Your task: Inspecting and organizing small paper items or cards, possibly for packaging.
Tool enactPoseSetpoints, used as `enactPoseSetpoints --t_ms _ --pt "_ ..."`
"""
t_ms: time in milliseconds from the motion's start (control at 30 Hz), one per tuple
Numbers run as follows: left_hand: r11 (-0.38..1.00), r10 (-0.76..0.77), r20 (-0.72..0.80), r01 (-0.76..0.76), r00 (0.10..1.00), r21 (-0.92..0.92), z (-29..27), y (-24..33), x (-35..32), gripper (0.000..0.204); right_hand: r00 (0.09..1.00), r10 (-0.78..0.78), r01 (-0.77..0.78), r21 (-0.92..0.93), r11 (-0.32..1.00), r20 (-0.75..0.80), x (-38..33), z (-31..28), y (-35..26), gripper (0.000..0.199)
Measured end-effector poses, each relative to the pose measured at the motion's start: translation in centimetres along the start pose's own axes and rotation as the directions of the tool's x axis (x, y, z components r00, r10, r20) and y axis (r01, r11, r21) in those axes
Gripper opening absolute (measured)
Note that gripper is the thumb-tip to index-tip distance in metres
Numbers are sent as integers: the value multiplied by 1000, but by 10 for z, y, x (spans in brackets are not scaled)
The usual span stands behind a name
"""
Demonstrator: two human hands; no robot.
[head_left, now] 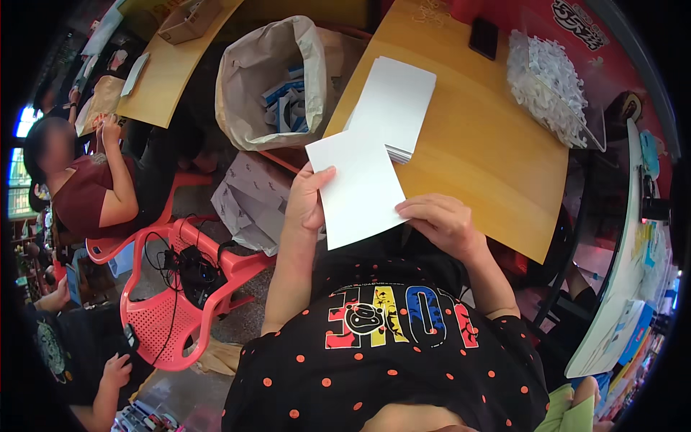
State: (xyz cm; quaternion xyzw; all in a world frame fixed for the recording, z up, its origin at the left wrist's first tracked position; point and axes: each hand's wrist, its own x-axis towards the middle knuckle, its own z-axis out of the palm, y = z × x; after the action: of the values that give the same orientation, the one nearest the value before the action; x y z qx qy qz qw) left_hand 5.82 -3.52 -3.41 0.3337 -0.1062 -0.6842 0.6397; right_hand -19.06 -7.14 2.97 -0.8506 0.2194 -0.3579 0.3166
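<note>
A blank white paper sheet (360, 191) is held over the near left edge of the wooden table (489, 165), in front of my body. My left hand (308, 200) grips its left edge, thumb on top and the other fingers hidden beneath. At the lower right edge my right hand (443, 222) pinches the same sheet between thumb and fingertips. Just beyond lies a stack of white paper (403, 97) on the table, its near left part covered by the held sheet.
Left of the table stands a large paper sack (234, 93) with blue and white scraps inside. A clear bin of small white pieces (551, 86) and a dark phone (484, 37) are at the far right. Cables lie on a red plastic chair (158, 327); a person (97, 187) sits left.
</note>
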Motion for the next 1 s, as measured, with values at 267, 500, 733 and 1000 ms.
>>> enactPoseSetpoints --t_ms 267,500,733,1000 --pt "527 364 357 -506 860 683 43 2 -39 34 775 630 -491 673 553 48 -3 -7 10 10" --pt "-144 204 763 -752 614 643 66 10 -45 33 720 679 -457 833 310 142 -4 10 36 13" --pt "315 577 188 -429 795 847 62 -9 -52 29 727 646 -334 702 628 -231 -7 2 36 10" --pt "944 -222 60 199 973 265 54 -8 -50 25 793 576 -370 593 715 -200 -10 -12 20 7"
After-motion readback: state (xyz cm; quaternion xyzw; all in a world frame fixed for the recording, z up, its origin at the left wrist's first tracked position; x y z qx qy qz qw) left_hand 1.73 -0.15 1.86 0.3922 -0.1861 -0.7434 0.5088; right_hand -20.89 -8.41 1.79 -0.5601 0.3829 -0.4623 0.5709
